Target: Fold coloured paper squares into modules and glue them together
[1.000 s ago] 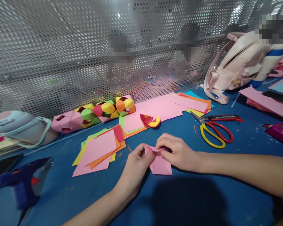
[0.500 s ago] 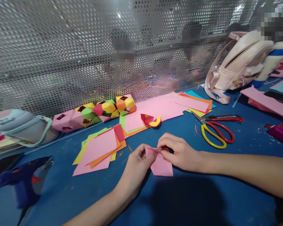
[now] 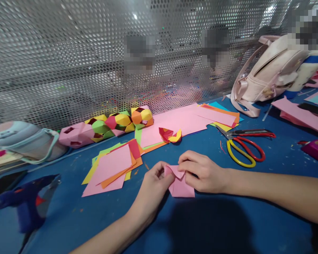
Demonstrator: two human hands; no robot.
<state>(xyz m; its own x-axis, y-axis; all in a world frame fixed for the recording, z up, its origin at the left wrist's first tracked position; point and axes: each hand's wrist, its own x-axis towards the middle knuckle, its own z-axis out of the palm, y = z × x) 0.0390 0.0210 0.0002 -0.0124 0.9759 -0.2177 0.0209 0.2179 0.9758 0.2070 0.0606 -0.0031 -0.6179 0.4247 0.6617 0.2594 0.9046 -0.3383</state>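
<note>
A small pink piece of folded paper (image 3: 182, 187) is between my two hands, just above the blue table. My left hand (image 3: 159, 178) pinches its left edge, thumb on top. The fingers of my right hand (image 3: 201, 171) close on its upper right side, where a pointed flap is folded down. Beyond my hands lies a red and yellow folded paper piece (image 3: 170, 135). To the left is a loose stack of coloured paper squares (image 3: 113, 164), pink on top. Scissors (image 3: 241, 150) with one yellow and one red handle rest to the right.
Folded paper balls (image 3: 119, 121) line the metal mesh (image 3: 95, 70) at the back, near larger pink sheets (image 3: 175, 123). A blue glue gun (image 3: 29, 201) stands at the left. A pale pink backpack (image 3: 272, 74), a bottle (image 3: 307, 76) and a purple tool (image 3: 316, 151) are at the right.
My right fingers have shifted slightly over the top of the pink paper, and a pointed flap now shows folded down. My left hand keeps its pinch.
</note>
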